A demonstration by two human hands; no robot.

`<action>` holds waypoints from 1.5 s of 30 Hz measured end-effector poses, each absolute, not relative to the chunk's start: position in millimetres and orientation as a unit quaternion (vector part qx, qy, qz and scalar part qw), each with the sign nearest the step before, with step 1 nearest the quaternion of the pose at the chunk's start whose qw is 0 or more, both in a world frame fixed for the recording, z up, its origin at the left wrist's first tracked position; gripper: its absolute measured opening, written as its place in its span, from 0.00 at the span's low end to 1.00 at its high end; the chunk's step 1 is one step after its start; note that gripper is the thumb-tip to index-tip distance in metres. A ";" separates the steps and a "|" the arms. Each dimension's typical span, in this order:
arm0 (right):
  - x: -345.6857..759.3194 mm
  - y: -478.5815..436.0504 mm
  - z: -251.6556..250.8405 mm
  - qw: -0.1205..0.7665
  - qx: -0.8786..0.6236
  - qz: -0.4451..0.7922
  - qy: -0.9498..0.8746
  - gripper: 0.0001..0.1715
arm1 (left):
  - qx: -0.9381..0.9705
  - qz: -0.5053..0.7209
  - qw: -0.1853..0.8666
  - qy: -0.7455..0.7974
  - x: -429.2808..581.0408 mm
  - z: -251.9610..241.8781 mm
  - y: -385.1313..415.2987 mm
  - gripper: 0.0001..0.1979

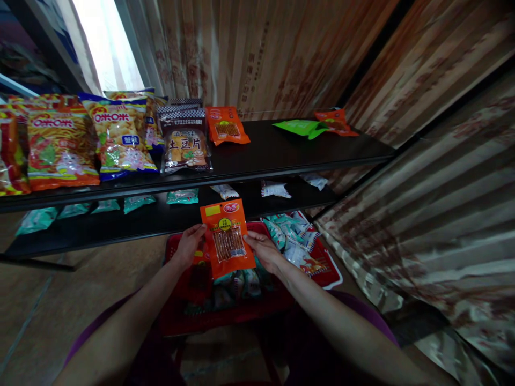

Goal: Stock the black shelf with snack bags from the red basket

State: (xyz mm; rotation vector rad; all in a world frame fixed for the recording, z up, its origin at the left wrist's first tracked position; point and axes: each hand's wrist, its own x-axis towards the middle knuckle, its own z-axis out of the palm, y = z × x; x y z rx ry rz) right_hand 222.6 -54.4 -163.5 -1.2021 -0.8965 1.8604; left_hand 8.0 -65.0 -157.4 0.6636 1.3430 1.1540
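Note:
An orange snack packet (228, 236) with a clear window of brown strips is held up by its two side edges. My left hand (190, 245) pinches its left edge, and my right hand (264, 250) grips the right one. Below it stands a red basket (189, 324) with green and white packets (247, 283) and a darker red packet (200, 276) inside. A similar orange packet (226, 126) lies on the upper shelf, beside brown potato chip bags (186, 142).
The black upper shelf (257, 155) carries several yellow and orange snack bags (62, 142) at left, and a green packet (301, 127) by another orange packet (336, 122) at right. Small green packets (183, 196) sit on the lower shelf. A second red basket (328, 276) and a curtain (434, 177) are at right.

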 end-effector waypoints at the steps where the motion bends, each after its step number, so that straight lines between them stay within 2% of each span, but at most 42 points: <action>1: 222.8 -54.4 -163.6 0.365 -0.469 0.724 -0.350 0.26 | 0.289 0.500 0.578 0.577 6.4 -156.2 -63.9 0.21; 7: 221.3 -55.5 -163.4 0.351 -0.464 0.730 -0.358 0.26 | 0.304 0.523 0.546 0.580 -1.6 -155.9 -55.7 0.22; 22: 218.9 -55.9 -159.7 0.380 -0.456 0.722 -0.354 0.22 | 0.236 0.555 0.564 0.564 0.9 -156.3 -54.3 0.17; 31: 217.4 -51.5 -161.5 0.388 -0.467 0.722 -0.331 0.26 | 0.230 0.477 0.621 0.578 9.6 -156.6 -62.9 0.16; 39: 220.5 -45.6 -169.1 0.428 -0.477 0.711 -0.290 0.20 | 0.268 0.410 0.665 0.564 11.0 -157.1 -76.0 0.14; 45: 218.6 -46.2 -170.3 0.411 -0.457 0.733 -0.291 0.20 | 0.297 0.408 0.656 0.561 11.4 -157.2 -83.6 0.15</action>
